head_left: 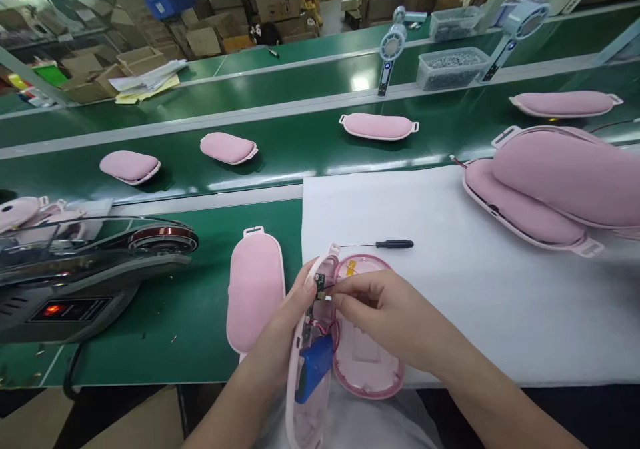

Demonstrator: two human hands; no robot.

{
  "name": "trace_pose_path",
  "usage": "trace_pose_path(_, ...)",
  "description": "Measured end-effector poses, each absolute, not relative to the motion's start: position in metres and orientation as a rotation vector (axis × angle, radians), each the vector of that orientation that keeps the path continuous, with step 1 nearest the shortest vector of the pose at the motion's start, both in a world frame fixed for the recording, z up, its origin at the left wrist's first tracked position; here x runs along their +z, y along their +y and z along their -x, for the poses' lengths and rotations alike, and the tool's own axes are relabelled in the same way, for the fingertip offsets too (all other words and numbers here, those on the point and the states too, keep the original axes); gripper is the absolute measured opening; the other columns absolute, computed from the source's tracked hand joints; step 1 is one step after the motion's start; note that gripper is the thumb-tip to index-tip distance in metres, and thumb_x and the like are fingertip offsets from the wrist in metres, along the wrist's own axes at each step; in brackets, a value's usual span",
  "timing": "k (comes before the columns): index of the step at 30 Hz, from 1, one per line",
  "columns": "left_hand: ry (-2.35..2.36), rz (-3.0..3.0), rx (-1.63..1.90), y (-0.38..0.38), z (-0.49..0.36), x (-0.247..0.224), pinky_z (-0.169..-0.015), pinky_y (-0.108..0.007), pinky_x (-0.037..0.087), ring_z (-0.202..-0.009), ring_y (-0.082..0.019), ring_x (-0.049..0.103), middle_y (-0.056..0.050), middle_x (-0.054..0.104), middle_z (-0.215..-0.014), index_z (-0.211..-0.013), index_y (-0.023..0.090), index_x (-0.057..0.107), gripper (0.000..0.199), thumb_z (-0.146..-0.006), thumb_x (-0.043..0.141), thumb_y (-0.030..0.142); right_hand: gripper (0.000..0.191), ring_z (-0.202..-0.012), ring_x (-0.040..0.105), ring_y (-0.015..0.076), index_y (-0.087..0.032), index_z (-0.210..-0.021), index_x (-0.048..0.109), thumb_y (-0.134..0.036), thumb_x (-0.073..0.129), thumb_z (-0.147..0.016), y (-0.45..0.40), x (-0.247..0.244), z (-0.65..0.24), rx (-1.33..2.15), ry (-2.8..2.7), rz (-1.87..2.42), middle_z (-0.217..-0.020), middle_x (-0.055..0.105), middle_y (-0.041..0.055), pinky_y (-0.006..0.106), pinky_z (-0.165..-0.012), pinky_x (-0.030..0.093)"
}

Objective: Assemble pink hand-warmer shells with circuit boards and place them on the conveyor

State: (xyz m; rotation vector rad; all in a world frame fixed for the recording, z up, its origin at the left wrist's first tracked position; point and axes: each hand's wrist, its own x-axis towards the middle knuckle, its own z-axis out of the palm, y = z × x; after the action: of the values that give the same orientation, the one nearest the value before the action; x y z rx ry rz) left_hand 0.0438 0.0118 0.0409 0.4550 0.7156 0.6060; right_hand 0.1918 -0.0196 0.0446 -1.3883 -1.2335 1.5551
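Note:
My left hand (295, 309) is closed around the edge of an opened pink casing half (295, 382), which is tilted up on its side. Inside that half are a green circuit board (320, 282), thin red wires and a blue battery pack (315, 369). My right hand (373, 302) pinches a small white connector (328, 297) close to the board. Below the right hand lies the other pink casing half (370, 375), its inner side facing up. Beyond both halves, a black-handled screwdriver (395, 243) rests on the white mat.
A closed pink unit (256, 289) lies left of my hands. Stacked pink units (565, 175) sit on the white mat (470, 302) at right. Several more are on the green conveyor (295, 149). A dark machine (100, 282) with a red display stands at left.

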Motion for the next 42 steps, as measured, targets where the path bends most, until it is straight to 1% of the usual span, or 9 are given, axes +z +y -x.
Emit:
trace_pose_path(6, 0.742, -0.447, 0.621, 0.009, -0.044, 0.041, -0.095, -0.036, 0.050, -0.101, -0.026, 0.068, -0.008, 0.073, -0.107, -0.135, 0.023, 0.050, 0.062, -0.079, 0.069, 0.041, 0.021, -0.053, 0.053, 0.0069, -0.020, -0.068, 0.065, -0.010, 0.049, -0.079, -0.020, 0.045, -0.187, 1.490, -1.171, 1.468, -0.059, 0.058, -0.0054, 0.016, -0.047, 0.036)
trace_pose_path(10, 0.756, -0.474, 0.636, 0.008, -0.045, 0.040, -0.095, -0.038, 0.050, -0.103, -0.028, 0.067, -0.008, 0.073, -0.105, -0.135, 0.023, 0.050, 0.064, -0.077, 0.070, 0.042, 0.022, -0.059, 0.056, 0.0091, -0.020, -0.069, 0.064, -0.008, 0.047, -0.076, -0.021, 0.044, -0.183, 1.394, -1.217, 1.540, -0.067, 0.065, -0.0043, 0.018, -0.052, 0.040)
trace_pose_path(19, 0.753, -0.500, 0.654, 0.008, -0.044, 0.035, -0.100, -0.039, 0.046, -0.109, -0.028, 0.064, -0.008, 0.071, -0.112, -0.139, 0.025, 0.045, 0.072, -0.076, 0.071, 0.049, 0.020, -0.057, 0.053, 0.0114, -0.020, -0.070, 0.063, -0.014, 0.049, -0.083, -0.026, 0.047, -0.172, 1.204, -1.281, 1.753, -0.067, 0.065, -0.0022, 0.023, -0.054, 0.037)
trace_pose_path(26, 0.790, -0.545, 0.653, 0.008, -0.044, 0.030, -0.096, -0.043, 0.048, -0.109, -0.033, 0.063, -0.011, 0.070, -0.112, -0.129, 0.020, 0.055, 0.071, -0.069, 0.074, 0.053, 0.018, -0.061, 0.054, 0.0133, -0.020, -0.065, 0.056, -0.015, 0.050, -0.081, -0.026, 0.043, -0.170, 1.171, -1.248, 1.756, -0.066, 0.063, -0.0014, 0.024, -0.055, 0.037)
trace_pose_path(30, 0.772, -0.561, 0.637, 0.007, -0.045, 0.030, -0.099, -0.040, 0.045, -0.109, -0.030, 0.063, -0.009, 0.071, -0.108, -0.131, 0.023, 0.052, 0.069, -0.072, 0.072, 0.054, 0.021, -0.059, 0.053, 0.0132, -0.020, -0.062, 0.051, -0.012, 0.049, -0.081, -0.026, 0.042, -0.167, 1.160, -1.240, 1.736, -0.063, 0.061, -0.0013, 0.024, -0.054, 0.035)
trace_pose_path(33, 0.794, -0.597, 0.611, 0.006, -0.044, 0.031, -0.101, -0.039, 0.044, -0.111, -0.028, 0.062, -0.007, 0.069, -0.112, -0.133, 0.027, 0.050, 0.066, -0.076, 0.068, 0.055, 0.021, -0.063, 0.055, 0.0140, -0.019, -0.064, 0.051, -0.009, 0.048, -0.082, -0.027, 0.041, -0.166, 1.163, -1.235, 1.742, -0.067, 0.062, -0.0004, 0.024, -0.055, 0.036)
trace_pose_path(37, 0.789, -0.587, 0.611, 0.009, -0.045, 0.032, -0.102, -0.040, 0.043, -0.117, -0.030, 0.058, -0.009, 0.064, -0.122, -0.137, 0.026, 0.047, 0.070, -0.077, 0.065, 0.056, 0.024, -0.062, 0.056, 0.0132, -0.019, -0.067, 0.055, -0.006, 0.046, -0.084, -0.031, 0.041, -0.170, 1.116, -1.324, 1.689, -0.066, 0.062, -0.0015, 0.024, -0.055, 0.038)
trace_pose_path(39, 0.777, -0.561, 0.629, 0.010, -0.046, 0.032, -0.102, -0.039, 0.043, -0.118, -0.029, 0.057, -0.009, 0.064, -0.124, -0.137, 0.026, 0.047, 0.068, -0.078, 0.065, 0.055, 0.021, -0.063, 0.057, 0.0136, -0.020, -0.073, 0.060, -0.009, 0.048, -0.085, -0.034, 0.040, -0.172, 0.929, -1.395, 1.670, -0.072, 0.062, -0.0003, 0.024, -0.055, 0.040)
trace_pose_path(42, 0.757, -0.511, 0.633, 0.010, -0.048, 0.033, -0.100, -0.039, 0.046, -0.113, -0.028, 0.059, -0.008, 0.066, -0.120, -0.134, 0.026, 0.051, 0.065, -0.078, 0.067, 0.053, 0.015, -0.072, 0.059, 0.0167, -0.021, -0.092, 0.064, -0.014, 0.054, -0.084, -0.034, 0.038, -0.172, 0.611, -1.460, 1.653, -0.093, 0.059, 0.0050, 0.027, -0.058, 0.044)
